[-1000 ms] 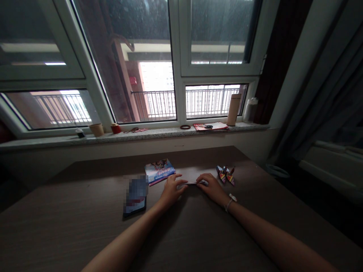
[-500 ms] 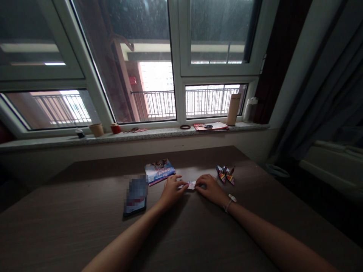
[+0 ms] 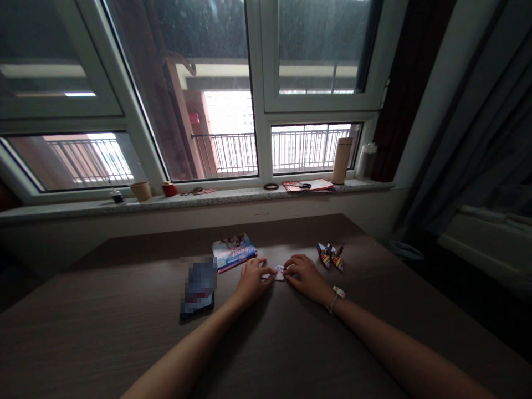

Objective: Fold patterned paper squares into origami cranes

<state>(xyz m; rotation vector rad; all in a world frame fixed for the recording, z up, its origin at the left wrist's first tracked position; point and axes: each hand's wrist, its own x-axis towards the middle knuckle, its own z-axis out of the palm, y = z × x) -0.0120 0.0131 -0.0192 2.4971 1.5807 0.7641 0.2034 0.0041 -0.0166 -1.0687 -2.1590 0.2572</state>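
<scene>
A small folded piece of white and pink paper (image 3: 280,272) lies on the dark wood-grain table (image 3: 124,293), partly hidden by my fingers. My left hand (image 3: 251,280) pinches its left side, and my right hand (image 3: 305,276) holds its right side. A pair of patterned origami paper cranes (image 3: 330,255) stands just beyond my right hand. Beyond my left hand lies a blue illustrated booklet (image 3: 233,251). Left of that hand is a phone (image 3: 198,288) with a blurred face.
A granite windowsill (image 3: 233,198) runs behind the table, holding a tan bottle (image 3: 341,160), a white bottle (image 3: 366,162), papers (image 3: 307,186), a bracelet (image 3: 271,187), and small cups (image 3: 141,191). Dark curtains (image 3: 457,111) hang at right, beyond the table's far edge.
The paper between my hands has gone from a long flat strip to a smaller, more compact fold. My hands have drawn closer together around it.
</scene>
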